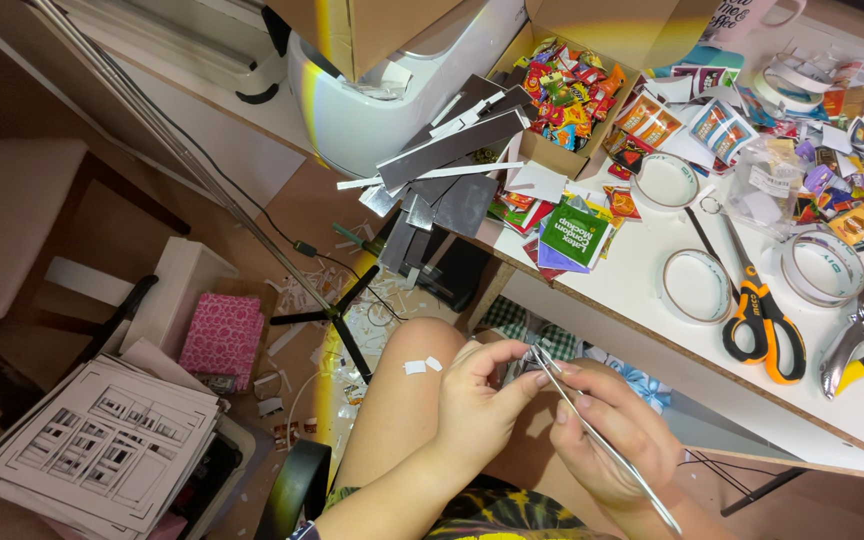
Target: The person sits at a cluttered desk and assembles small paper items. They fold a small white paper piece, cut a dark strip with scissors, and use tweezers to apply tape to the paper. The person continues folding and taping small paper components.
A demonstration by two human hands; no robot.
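Lower centre of frame, left hand (477,400) and right hand (607,435) both pinching 1 thin metal strip (602,440); orange-handled scissors (757,305) on desk (852,400), right

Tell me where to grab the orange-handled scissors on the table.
Take the scissors by the orange handle loops, coming from the table's near edge. They lie flat and closed, loops toward the person, blades pointing away between two tape rolls, so the handle end is freest.

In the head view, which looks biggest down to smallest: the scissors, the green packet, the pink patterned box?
1. Scissors, longest.
2-3. Pink box and green packet look alike; the box lies farther down on the floor, so unsure.
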